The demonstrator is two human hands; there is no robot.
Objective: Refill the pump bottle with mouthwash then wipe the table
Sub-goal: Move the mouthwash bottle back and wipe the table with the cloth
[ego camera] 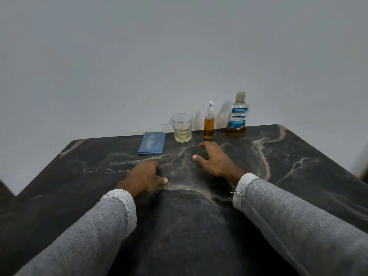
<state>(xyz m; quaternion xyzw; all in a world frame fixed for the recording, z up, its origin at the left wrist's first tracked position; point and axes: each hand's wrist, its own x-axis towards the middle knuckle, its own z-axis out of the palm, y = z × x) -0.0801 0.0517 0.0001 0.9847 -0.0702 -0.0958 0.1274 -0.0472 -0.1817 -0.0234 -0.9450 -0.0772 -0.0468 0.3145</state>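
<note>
A small pump bottle (209, 124) with amber liquid and a white pump head stands upright near the table's far edge. To its right stands a capped Listerine mouthwash bottle (238, 116) with a little amber liquid at its bottom. A folded blue cloth (152, 145) lies flat at the far left of this row. My left hand (144, 177) rests palm down on the dark marble table (288, 166), holding nothing. My right hand (214, 159) hovers just in front of the pump bottle, fingers spread and curved, empty.
A clear drinking glass (181, 127) with a little pale liquid stands between the cloth and the pump bottle. A thin white cable (157, 127) runs along the wall behind it. The plain wall rises right behind the table's far edge.
</note>
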